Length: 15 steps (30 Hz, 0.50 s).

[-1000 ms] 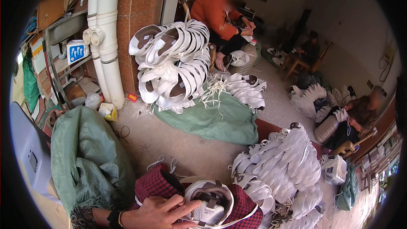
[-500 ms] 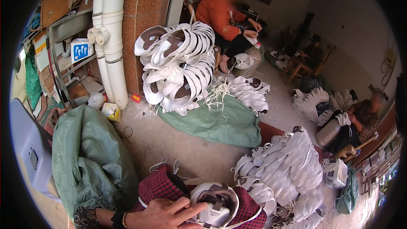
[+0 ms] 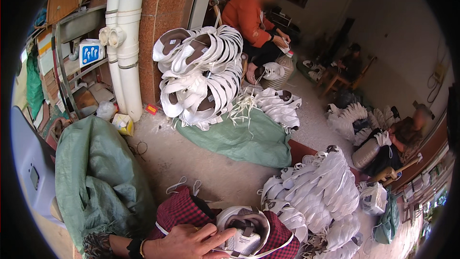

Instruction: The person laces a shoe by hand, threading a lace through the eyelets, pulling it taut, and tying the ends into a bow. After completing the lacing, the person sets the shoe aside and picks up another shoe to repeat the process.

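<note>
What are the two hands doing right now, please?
Left hand: open, fingers spread flat across the white shoe upper on the red checked lap.
Right hand: not in view.

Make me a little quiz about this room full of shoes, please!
1. True or false: the left hand rests on a white shoe lying on red checked cloth.
2. What colour is the big sack beside that hand? A) green B) yellow C) black
3. Fill in: the tall stack of white shoe uppers leans by two white ____ on the wall.

Key: 1 true; 2 A; 3 pipes
</note>
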Motion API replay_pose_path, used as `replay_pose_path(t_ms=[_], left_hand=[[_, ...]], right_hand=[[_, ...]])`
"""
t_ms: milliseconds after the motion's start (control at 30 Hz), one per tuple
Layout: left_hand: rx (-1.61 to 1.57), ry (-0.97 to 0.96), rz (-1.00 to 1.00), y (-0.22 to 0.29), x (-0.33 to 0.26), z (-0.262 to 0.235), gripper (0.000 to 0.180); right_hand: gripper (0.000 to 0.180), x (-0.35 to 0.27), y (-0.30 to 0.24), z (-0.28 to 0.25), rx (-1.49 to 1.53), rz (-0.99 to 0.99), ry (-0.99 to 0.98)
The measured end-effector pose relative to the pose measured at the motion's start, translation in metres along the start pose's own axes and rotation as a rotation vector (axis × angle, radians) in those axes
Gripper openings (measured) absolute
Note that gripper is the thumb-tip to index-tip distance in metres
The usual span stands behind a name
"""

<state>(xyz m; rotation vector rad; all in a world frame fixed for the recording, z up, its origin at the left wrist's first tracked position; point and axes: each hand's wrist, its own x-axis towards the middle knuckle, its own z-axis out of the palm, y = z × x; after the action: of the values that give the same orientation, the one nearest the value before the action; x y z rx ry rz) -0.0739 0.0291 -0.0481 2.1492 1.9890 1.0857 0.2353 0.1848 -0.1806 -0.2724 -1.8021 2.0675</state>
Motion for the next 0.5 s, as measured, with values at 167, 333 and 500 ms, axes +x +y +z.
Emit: replay_pose_path(t_ms=[167,333,500], left_hand=[[0.178,0.037,0.103,-0.009,0.001,0.007,0.066],[0.185,0.026,0.107,-0.008,0.001,0.006,0.067],[0.21,0.015,0.112,-0.002,0.004,0.001,0.066]], right_hand=[[0.054,-0.021,-0.002,0.002,-0.034,0.055,0.001],[0.054,-0.038,-0.003,0.001,-0.063,0.107,-0.006],[0.053,-0.061,-0.004,0.002,-0.077,0.171,-0.035]])
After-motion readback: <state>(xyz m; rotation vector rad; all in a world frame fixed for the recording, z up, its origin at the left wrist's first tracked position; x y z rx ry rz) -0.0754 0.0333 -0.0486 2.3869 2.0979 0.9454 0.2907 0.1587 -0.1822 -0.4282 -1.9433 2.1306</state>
